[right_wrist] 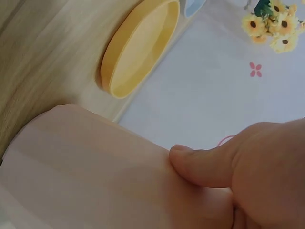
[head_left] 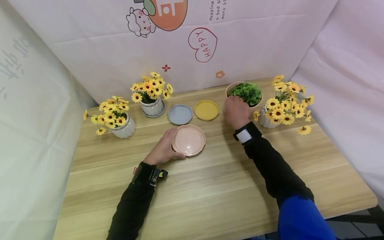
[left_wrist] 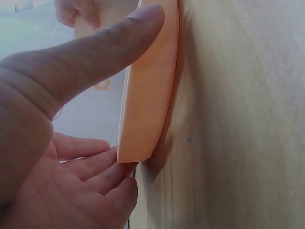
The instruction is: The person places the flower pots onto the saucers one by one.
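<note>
My left hand (head_left: 165,146) holds a pink saucer (head_left: 189,140) with a scalloped rim, low over the wooden table. In the left wrist view its thumb (left_wrist: 119,43) lies across the side of the saucer, with the fingers around the far edge. At the back right, my right hand (head_left: 237,111) grips the near-left rim of a pink flowerpot (head_left: 229,88) holding a leafy green plant (head_left: 247,93). The right wrist view shows the right thumb (right_wrist: 205,164) against the pot's outer wall; the other fingers are mostly hidden.
A blue-grey saucer (head_left: 180,114) and a yellow saucer (head_left: 206,110) lie between the hands, toward the back. Potted yellow flowers (head_left: 151,91) stand on a grey saucer; another flower pot (head_left: 124,128) is at left. A third flower pot (head_left: 267,119) stands close to my right hand.
</note>
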A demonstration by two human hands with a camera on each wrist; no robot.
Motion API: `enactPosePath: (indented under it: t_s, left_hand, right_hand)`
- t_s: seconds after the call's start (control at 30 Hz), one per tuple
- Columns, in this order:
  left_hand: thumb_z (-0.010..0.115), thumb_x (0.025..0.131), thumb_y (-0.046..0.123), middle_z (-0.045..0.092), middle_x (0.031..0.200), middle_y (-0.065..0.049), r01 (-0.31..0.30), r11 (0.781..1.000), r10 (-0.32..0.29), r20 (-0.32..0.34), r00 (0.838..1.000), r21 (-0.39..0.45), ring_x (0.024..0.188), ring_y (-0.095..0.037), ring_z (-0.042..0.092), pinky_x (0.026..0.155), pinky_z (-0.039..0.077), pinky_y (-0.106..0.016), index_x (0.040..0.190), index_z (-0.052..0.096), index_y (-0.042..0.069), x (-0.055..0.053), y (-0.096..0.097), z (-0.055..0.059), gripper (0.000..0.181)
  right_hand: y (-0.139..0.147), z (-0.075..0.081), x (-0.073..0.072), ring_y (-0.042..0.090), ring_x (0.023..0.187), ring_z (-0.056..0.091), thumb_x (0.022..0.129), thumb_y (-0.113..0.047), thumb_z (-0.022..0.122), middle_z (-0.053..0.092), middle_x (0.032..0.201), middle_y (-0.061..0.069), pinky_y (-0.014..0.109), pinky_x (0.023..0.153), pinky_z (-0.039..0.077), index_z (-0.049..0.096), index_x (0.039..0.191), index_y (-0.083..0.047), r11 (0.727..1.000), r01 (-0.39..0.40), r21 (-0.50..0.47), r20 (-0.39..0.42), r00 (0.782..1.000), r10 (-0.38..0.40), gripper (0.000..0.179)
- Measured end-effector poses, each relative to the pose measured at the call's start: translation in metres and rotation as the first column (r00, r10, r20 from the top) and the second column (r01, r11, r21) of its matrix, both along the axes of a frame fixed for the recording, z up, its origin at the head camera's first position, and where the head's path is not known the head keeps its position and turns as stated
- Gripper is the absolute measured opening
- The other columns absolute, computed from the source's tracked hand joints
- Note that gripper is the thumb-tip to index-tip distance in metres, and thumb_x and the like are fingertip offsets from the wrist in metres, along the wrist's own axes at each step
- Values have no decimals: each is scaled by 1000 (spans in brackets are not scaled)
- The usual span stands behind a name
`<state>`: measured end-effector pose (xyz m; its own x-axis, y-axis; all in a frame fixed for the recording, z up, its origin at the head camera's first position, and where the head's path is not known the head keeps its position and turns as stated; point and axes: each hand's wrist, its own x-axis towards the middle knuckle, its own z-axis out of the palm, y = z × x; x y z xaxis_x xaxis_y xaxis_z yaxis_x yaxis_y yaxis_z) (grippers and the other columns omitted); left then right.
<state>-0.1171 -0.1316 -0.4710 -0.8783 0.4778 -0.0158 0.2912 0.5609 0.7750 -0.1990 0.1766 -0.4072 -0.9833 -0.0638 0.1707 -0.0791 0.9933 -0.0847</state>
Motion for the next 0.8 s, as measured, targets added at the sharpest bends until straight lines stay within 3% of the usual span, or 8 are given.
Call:
enactPosePath:
  t_s: [0.2, 0.6, 0.8]
  left_hand:
    - [103, 66, 19, 39, 163, -21, -1, 1000, 1, 1, 1000, 9, 153, -36, 36, 130, 30, -55, 163, 30, 2, 0, 0, 0, 123]
    - [103, 66, 20, 39, 164, -20, 5, 1000, -5, -4, 1000, 17, 154, -36, 35, 130, 29, -55, 164, 31, 2, 0, -1, -1, 123]
    - [103, 65, 18, 39, 163, -21, 9, 1000, -9, -10, 1000, 28, 153, -36, 36, 130, 29, -56, 163, 31, 1, 0, -1, 0, 123]
  right_hand:
    - [-4, 0, 6, 44, 79, 66, 106, -6, 47, 66, 90, 29, 56, 63, 59, 63, 92, 9, 1000, -25, -3, 16, 1000, 25, 25]
    - [-13, 2, 22, 43, 77, 66, 109, -6, 40, 66, 87, 27, 55, 60, 58, 59, 85, 6, 998, -61, 2, 21, 998, 61, 32]
    - [-15, 2, 29, 41, 73, 65, 106, -3, 45, 64, 82, 26, 53, 55, 57, 55, 80, 4, 996, -91, 4, -22, 996, 91, 29]
